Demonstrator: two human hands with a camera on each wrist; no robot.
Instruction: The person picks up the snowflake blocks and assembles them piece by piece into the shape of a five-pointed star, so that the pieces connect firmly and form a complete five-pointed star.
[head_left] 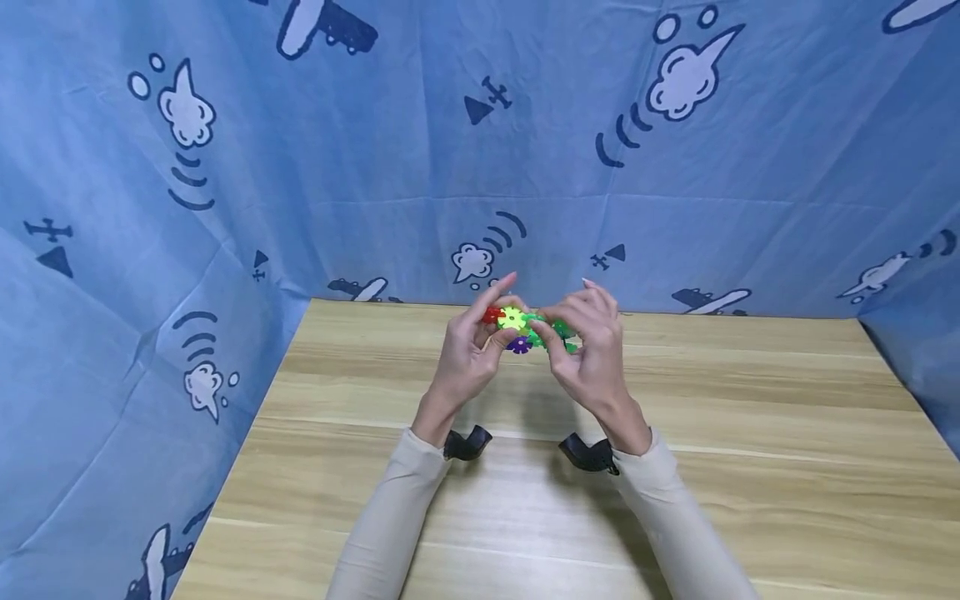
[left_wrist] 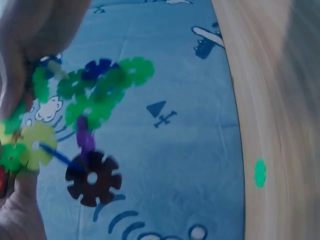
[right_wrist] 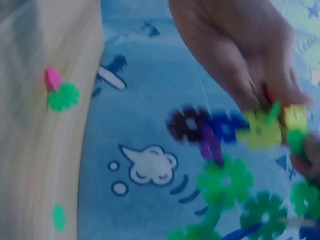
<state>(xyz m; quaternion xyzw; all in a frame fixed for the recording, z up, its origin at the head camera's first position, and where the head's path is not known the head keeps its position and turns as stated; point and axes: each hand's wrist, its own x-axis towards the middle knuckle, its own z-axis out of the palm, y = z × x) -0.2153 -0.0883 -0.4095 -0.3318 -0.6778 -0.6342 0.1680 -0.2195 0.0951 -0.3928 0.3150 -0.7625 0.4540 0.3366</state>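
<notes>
Both hands hold a cluster of joined, notched plastic discs above the table. My left hand (head_left: 463, 360) pinches its left end, where a yellow disc (head_left: 512, 318) and a red piece (head_left: 491, 315) show. My right hand (head_left: 596, 358) grips the green part with curled fingers, hiding some of it. In the right wrist view a brown disc (right_wrist: 182, 124), a blue disc (right_wrist: 226, 126) and a purple disc (right_wrist: 212, 147) stick out from the yellow one. Several green discs (right_wrist: 226, 180) hang together below them there. A dark blue disc (left_wrist: 100, 70) sits among the greens in the left wrist view.
A green disc (left_wrist: 260, 173) appears against the wooden table (head_left: 750, 417) in the left wrist view. A pink piece (right_wrist: 53, 79) beside another green disc (right_wrist: 63, 97) shows in the right wrist view. A blue patterned curtain (head_left: 360, 125) rises behind the table. Black mounts (head_left: 468, 443) sit at both wrists.
</notes>
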